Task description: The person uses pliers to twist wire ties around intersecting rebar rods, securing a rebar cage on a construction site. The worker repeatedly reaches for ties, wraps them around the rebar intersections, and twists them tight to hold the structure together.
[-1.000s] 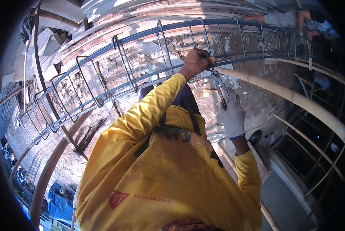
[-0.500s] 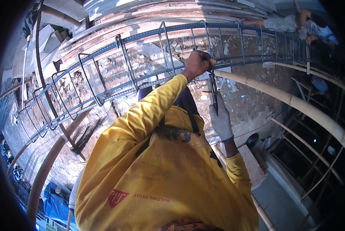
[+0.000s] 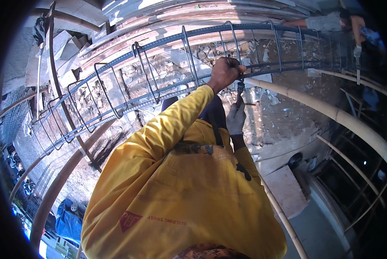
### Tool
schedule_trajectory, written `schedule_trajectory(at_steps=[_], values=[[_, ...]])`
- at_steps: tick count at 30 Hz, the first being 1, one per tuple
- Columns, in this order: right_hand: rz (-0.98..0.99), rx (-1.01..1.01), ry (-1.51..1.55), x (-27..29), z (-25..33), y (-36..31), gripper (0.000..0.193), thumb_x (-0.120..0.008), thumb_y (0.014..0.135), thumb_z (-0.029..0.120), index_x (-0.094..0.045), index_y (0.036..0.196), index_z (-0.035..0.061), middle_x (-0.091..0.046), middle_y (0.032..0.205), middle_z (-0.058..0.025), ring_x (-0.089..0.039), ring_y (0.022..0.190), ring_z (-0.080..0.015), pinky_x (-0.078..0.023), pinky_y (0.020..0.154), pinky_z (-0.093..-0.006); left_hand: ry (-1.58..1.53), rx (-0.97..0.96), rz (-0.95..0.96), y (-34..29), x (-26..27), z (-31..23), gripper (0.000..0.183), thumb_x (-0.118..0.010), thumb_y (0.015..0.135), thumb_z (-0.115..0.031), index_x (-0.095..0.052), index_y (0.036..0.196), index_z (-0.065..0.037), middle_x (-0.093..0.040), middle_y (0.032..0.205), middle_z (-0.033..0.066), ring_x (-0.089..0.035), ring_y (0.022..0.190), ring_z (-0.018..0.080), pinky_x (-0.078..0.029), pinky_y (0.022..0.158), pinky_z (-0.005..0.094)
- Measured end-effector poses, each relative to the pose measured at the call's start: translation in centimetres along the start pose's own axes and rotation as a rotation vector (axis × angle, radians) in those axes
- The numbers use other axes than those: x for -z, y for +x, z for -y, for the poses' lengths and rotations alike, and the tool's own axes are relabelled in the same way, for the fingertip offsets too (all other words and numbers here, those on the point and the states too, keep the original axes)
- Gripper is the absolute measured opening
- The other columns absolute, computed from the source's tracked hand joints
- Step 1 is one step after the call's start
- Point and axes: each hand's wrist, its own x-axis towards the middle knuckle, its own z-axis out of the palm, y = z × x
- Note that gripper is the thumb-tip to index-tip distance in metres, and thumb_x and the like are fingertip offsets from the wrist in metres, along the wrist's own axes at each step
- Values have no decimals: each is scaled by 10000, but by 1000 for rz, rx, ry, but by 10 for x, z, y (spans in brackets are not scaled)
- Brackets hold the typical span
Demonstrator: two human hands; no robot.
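Note:
A long rebar cage (image 3: 165, 39) of dark steel bars and square stirrups runs across the view in front of me. My left hand (image 3: 225, 73), bare below a yellow sleeve, is closed at its near lower bar beside a stirrup, thumb side to the right. Just below it, my right hand (image 3: 236, 120), in a grey glove, grips dark pincers (image 3: 240, 91) by the handles. Their head points up to the bar by my left fingers. Any tie wire at that joint is too small to make out.
A thick bamboo pole (image 3: 318, 103) slants from the cage toward the right. Long boards (image 3: 159, 21) lie beyond the cage, with rubble (image 3: 202, 52) beneath it. At the far right, another person's arm (image 3: 356, 36) reaches down near the cage. A blue tarp (image 3: 69, 221) lies lower left.
My right hand has drawn in to the left, and its fingers now wrap round the pincers' handles. My left hand stays at the bar. The view has shifted slightly.

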Motion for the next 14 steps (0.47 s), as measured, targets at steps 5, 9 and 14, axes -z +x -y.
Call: schedule_trajectory(at_steps=[5,9,14], values=[[398,-211,829,46,26,-38,419,-463,1151,343,-565,1370,0,-609,768,-52,-548,512,-168,-450,476,-349,-2,2,-12,2,-3,-3,219,-760,959,-152,-794,932,63,-767,811,119,-679,724,146,-550,691,358],[714,-554,1601,107,64,-43,472,-482,1152,421,-575,1348,2,-533,711,8,-461,515,-87,-371,481,-258,81,4,19,-1,-1,-8,234,-754,971,-176,-794,939,53,-768,804,106,-681,725,142,-548,687,347],[454,-277,600,123,75,-39,444,-575,1121,367,-554,1447,65,-733,922,-64,-679,774,-132,-507,692,-268,14,-38,90,0,8,-8,260,-769,972,-216,-797,954,42,-776,805,103,-701,739,139,-559,694,333]])
